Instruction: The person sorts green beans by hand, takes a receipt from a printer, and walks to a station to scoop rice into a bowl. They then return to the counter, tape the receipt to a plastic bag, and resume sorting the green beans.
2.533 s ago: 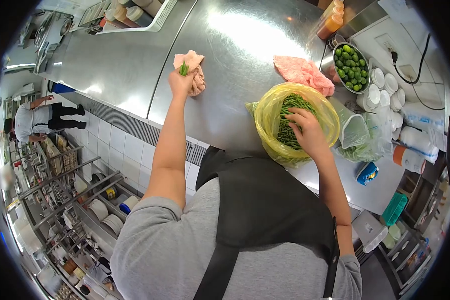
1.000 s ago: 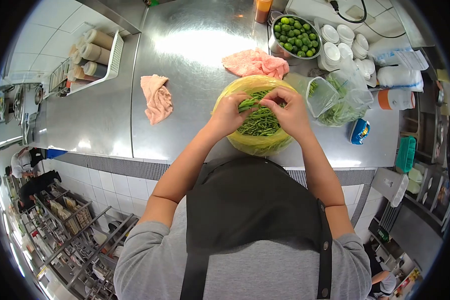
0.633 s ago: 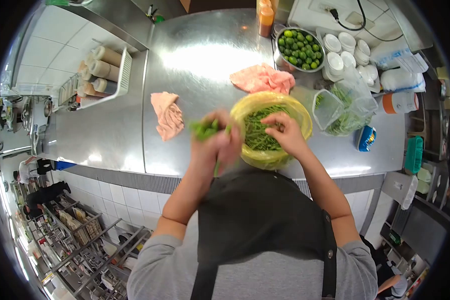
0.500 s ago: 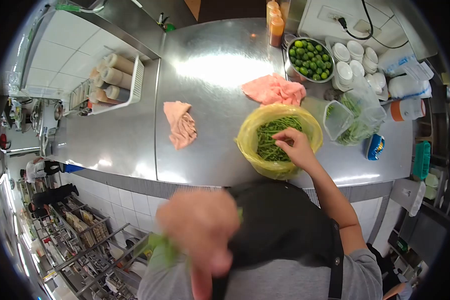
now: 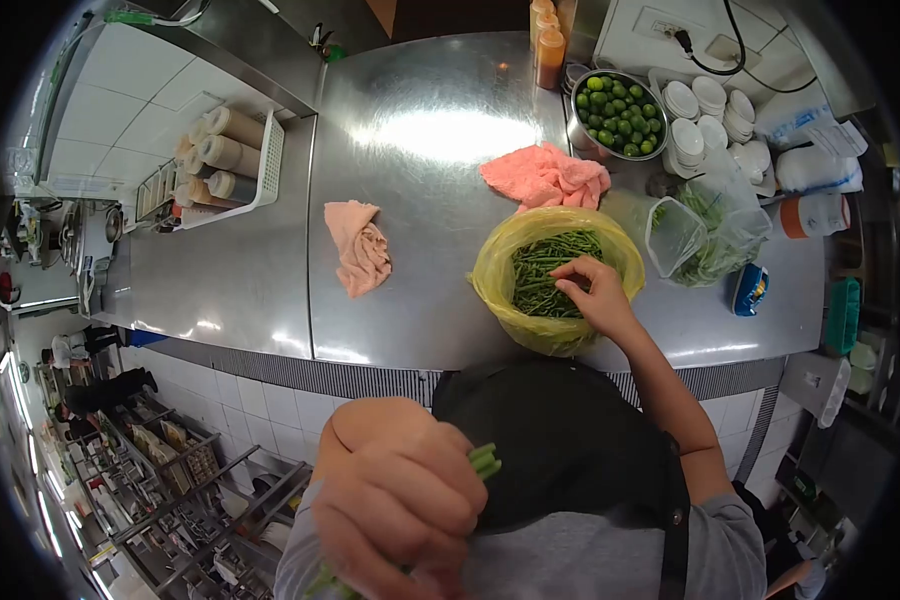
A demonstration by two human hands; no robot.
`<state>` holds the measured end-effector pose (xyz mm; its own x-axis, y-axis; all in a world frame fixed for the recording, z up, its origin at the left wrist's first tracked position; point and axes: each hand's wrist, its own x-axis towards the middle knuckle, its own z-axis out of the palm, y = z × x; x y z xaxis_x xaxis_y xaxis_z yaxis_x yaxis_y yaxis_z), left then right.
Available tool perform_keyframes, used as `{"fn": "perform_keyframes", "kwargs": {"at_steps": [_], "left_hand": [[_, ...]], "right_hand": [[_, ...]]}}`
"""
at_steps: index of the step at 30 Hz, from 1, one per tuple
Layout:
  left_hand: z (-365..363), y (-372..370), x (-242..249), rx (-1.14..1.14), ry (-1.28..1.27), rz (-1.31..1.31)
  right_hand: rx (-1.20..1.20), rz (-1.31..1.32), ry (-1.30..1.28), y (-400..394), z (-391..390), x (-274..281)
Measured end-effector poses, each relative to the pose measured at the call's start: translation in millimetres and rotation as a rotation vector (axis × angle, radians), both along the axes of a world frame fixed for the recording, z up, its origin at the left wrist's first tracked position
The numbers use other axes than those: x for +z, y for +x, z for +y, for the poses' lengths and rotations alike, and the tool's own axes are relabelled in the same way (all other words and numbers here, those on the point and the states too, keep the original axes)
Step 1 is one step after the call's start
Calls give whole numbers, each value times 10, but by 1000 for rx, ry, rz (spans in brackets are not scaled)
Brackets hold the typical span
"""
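Note:
Close to the camera at lower left, my left hand (image 5: 400,490) is closed around a bunch of green stalks (image 5: 485,461). Cut ends poke out beside the knuckles, with a bit of leafy green below the fist. My right hand (image 5: 598,295) hangs over a bowl lined with a yellow plastic bag (image 5: 490,300), its thumb and fingers drawn together. Whatever sits between those fingertips is too small to make out. Thin cut green stalks (image 5: 545,270) fill the lined bowl, just under the right fingertips.
Behind the bowl lies a pink cloth (image 5: 545,178); a paler cloth (image 5: 358,248) is to the left. A metal bowl of limes (image 5: 620,115), stacked white cups (image 5: 685,140), a clear bag of greens (image 5: 705,235) and a blue packet (image 5: 750,290) stand right. A bottle rack (image 5: 270,170) is left.
My left hand, blurred before, is now sharper and slightly lower, still holding the green stalks. My right hand has hardly moved over the bowl.

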<state>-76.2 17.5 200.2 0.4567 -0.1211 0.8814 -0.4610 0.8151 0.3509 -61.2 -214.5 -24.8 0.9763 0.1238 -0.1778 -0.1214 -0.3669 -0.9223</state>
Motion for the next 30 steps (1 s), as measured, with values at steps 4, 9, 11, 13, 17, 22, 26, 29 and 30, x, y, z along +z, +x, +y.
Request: {"fn": "perform_keyframes", "kwargs": {"at_steps": [4, 9, 11, 13, 17, 22, 26, 29, 30], "left_hand": [[-99, 25, -27, 120, -122, -78], [-242, 44, 69, 267, -263, -265], [-306, 39, 82, 331, -286, -247], [-350, 22, 95, 364, -321, -210], [-378, 3, -35, 467, -400, 42], [-206, 512, -940, 327, 498, 1070], [-210, 588, -1820, 33, 521, 1490], [-185, 487, -1986, 126, 522, 1476], [-189, 492, -1991, 124, 524, 1474]], "right_hand": [[3, 13, 2, 8, -3, 63], [6, -14, 9, 34, -20, -2], [3, 1, 18, 29, -21, -21], [-11, -16, 38, 48, -5, 2], [39, -50, -135, 84, 15, -77], [245, -191, -482, 159, 129, -221], [324, -185, -452, 202, 16, -171], [326, -71, -405, 208, -121, -16], [323, -71, -406, 217, -108, 79]]}}
